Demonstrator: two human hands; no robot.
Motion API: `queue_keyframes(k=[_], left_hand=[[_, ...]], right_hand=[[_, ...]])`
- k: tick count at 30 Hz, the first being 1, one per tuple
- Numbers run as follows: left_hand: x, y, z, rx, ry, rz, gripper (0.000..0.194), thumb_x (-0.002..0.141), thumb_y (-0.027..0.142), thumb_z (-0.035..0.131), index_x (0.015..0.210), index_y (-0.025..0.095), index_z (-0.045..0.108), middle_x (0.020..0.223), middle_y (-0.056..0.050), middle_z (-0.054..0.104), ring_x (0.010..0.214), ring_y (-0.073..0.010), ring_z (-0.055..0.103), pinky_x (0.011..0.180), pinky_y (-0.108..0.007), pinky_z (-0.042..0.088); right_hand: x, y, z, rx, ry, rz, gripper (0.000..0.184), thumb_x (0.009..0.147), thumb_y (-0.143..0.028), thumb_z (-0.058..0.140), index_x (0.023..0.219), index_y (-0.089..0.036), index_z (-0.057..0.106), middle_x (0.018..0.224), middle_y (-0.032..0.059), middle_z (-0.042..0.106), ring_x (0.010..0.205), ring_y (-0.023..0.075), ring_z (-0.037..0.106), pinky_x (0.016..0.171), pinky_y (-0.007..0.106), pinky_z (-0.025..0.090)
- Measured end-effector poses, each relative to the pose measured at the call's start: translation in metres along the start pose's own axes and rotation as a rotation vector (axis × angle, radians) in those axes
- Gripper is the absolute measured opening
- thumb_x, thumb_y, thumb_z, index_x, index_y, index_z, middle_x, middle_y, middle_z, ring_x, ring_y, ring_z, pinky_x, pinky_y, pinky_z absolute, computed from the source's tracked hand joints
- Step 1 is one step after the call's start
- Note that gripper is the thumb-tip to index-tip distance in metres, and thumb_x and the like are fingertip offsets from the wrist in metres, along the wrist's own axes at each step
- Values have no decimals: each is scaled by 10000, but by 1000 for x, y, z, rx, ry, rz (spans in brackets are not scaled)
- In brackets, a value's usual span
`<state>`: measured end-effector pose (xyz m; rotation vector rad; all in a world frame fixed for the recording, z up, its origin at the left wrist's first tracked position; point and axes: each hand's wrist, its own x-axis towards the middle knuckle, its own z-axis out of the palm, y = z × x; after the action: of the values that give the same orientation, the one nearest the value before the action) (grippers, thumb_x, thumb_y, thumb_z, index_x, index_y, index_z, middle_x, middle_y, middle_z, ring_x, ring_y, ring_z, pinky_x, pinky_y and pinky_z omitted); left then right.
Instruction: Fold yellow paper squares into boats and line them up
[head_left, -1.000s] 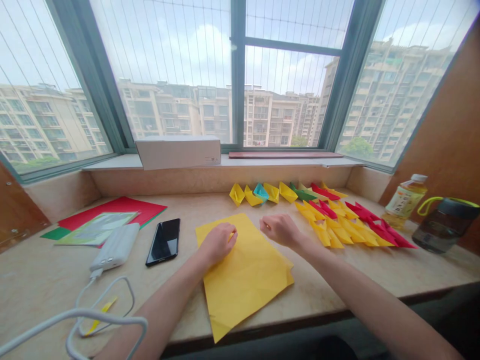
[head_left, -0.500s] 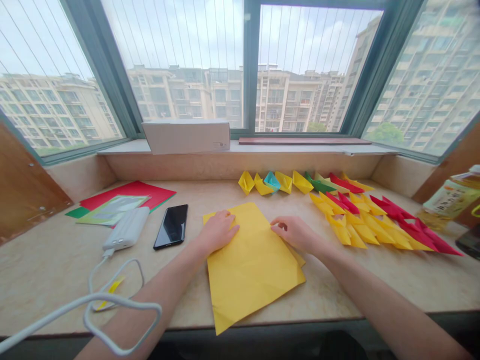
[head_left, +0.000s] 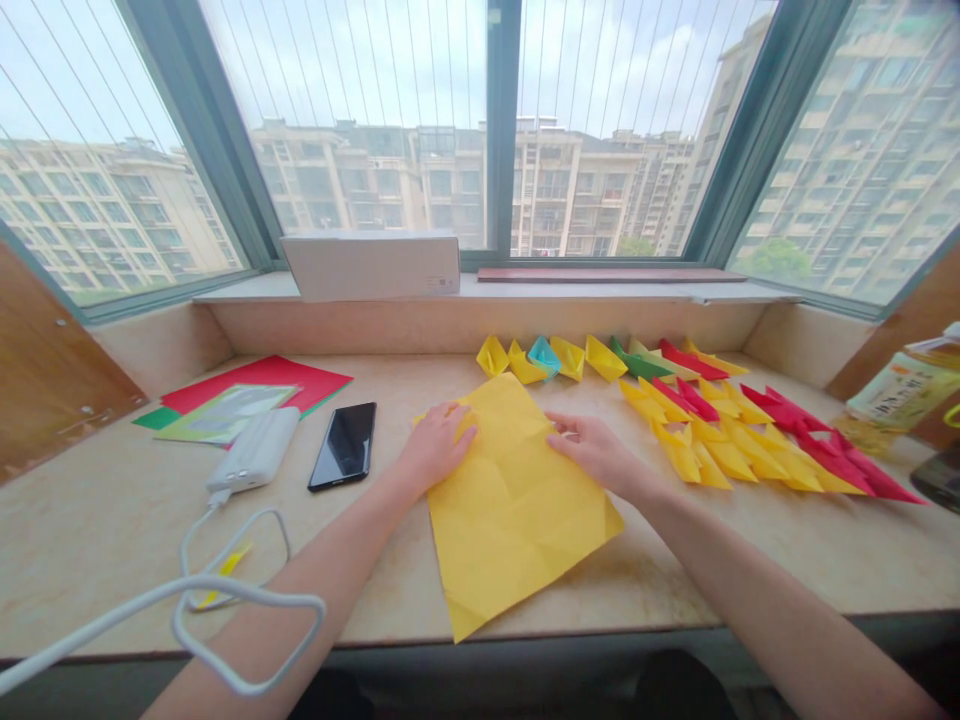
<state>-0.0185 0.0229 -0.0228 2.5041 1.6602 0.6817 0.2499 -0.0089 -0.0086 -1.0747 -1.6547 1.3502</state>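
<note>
A large creased sheet of yellow paper (head_left: 517, 490) lies at a slant on the counter in front of me, its lowest corner close to the front edge. My left hand (head_left: 441, 445) rests on its upper left side, fingers laid flat and thumb apart, touching the surface. At the upper right edge, my right hand (head_left: 592, 450) has its fingers curled, with thumb and fingertips closed on the paper's border. Part of another yellow layer peeks out beside my left fingers; how many sheets there are, I cannot tell.
Folded paper boats (head_left: 720, 445) stand in rows at the right, others along the back. A phone (head_left: 343, 447), a white power bank (head_left: 259, 448) with a looping cable (head_left: 247, 590), and coloured sheets (head_left: 300, 375) lie left. A bottle (head_left: 900, 390) stands far right; a white box (head_left: 371, 268) is on the sill.
The yellow paper has slid away from me and slightly right. The lower layer's corner that stuck out on its right side is now out of sight. Both hands stay along its sides.
</note>
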Motion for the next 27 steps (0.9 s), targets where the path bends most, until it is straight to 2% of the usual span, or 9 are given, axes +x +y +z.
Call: queue_keyframes(k=[3, 6, 8, 11, 13, 16, 21, 27], left_hand=[[4, -5, 1, -84, 165, -65, 490, 948, 354, 456, 1364, 97, 485, 1380, -204, 537, 1317, -307, 465, 1131, -475, 336], [8, -8, -2, -218, 273, -157, 555, 941, 409, 469, 1377, 67, 469, 1398, -230, 525, 1328, -325, 466, 1122, -492, 347], [9, -4, -5, -436, 261, -212, 563, 931, 474, 480, 1334, 83, 525, 1328, -213, 597, 1246, -328, 552, 1046, -480, 435], [8, 8, -12, -859, 89, -175, 570, 927, 566, 455, 1234, 116, 621, 1157, -158, 710, 1090, -314, 658, 902, -430, 537], [6, 16, -16, -1090, 10, -135, 552, 910, 568, 499, 1208, 125, 638, 1099, -136, 737, 1043, -305, 682, 868, -414, 555], [3, 24, -21, -1285, 12, -170, 537, 852, 504, 639, 1231, 125, 614, 1079, -134, 747, 997, -290, 705, 845, -389, 568], [2, 25, -23, -1413, 0, -236, 521, 794, 422, 736, 1217, 142, 617, 1051, -129, 756, 900, -274, 733, 772, -355, 586], [3, 23, -20, -1454, 4, -302, 477, 760, 386, 766, 1156, 168, 613, 934, -91, 774, 793, -241, 745, 689, -315, 585]], right_hand=[[2, -2, -14, 111, 129, -26, 471, 839, -320, 626, 1299, -232, 573, 1039, 73, 747, 833, 220, 729, 730, 365, 611], [5, -3, -27, 211, 292, -96, 532, 823, -355, 658, 1321, -240, 510, 1155, 85, 723, 938, 236, 730, 790, 379, 612], [7, -4, -32, 248, 391, -134, 548, 817, -365, 669, 1323, -251, 488, 1174, 81, 717, 989, 242, 722, 802, 374, 610], [8, -2, -35, 240, 470, -162, 558, 818, -378, 673, 1326, -265, 471, 1155, 68, 721, 1015, 240, 715, 806, 360, 605], [9, 1, -35, 244, 442, -174, 554, 818, -380, 679, 1319, -271, 468, 1145, 62, 723, 1008, 237, 716, 802, 353, 600], [9, 2, -34, 264, 383, -136, 506, 814, -380, 693, 1264, -278, 486, 1119, 52, 739, 960, 239, 730, 752, 336, 597], [7, -1, -35, 232, 354, -30, 352, 801, -387, 722, 1095, -260, 577, 1011, 32, 775, 881, 235, 745, 661, 292, 577], [9, 4, -35, 336, 250, -64, 277, 780, -348, 732, 1010, -302, 583, 962, -10, 783, 813, 234, 753, 721, 351, 597]])
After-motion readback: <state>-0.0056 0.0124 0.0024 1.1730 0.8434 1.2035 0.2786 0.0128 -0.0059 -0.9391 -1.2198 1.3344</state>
